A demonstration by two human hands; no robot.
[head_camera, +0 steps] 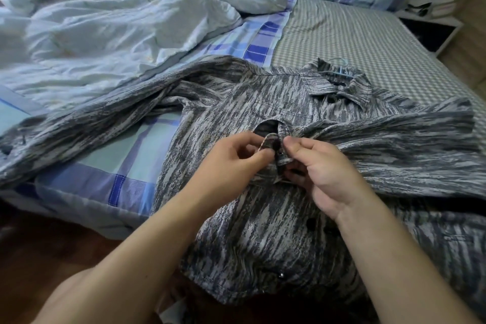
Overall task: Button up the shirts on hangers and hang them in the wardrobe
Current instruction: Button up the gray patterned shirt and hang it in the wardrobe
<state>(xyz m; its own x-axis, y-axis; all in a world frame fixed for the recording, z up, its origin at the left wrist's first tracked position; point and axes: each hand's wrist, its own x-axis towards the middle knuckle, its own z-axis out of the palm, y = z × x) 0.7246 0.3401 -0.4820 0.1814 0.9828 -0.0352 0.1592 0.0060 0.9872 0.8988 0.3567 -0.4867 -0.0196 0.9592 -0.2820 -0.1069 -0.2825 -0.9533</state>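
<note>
Placket edges of the shirt (263,231) are pinched in both grips, left hand (231,158), right hand (323,166); the button could be missed if fabric slackens between them.

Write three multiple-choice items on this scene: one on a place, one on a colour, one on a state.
1. Where does the grey streaked button-up shirt lie?
A on a bed
B in a wardrobe
C on a chair

2. What colour is the crumpled duvet?
A red
B pale blue
C black

3. What are the hands doing?
A hanging idle
B pinching the shirt's front edges
C lifting a pillow

A: checked bedsheet lies beneath it.
B: its folds look pale blue.
B: left hand and right hand both grip the placket.
</note>
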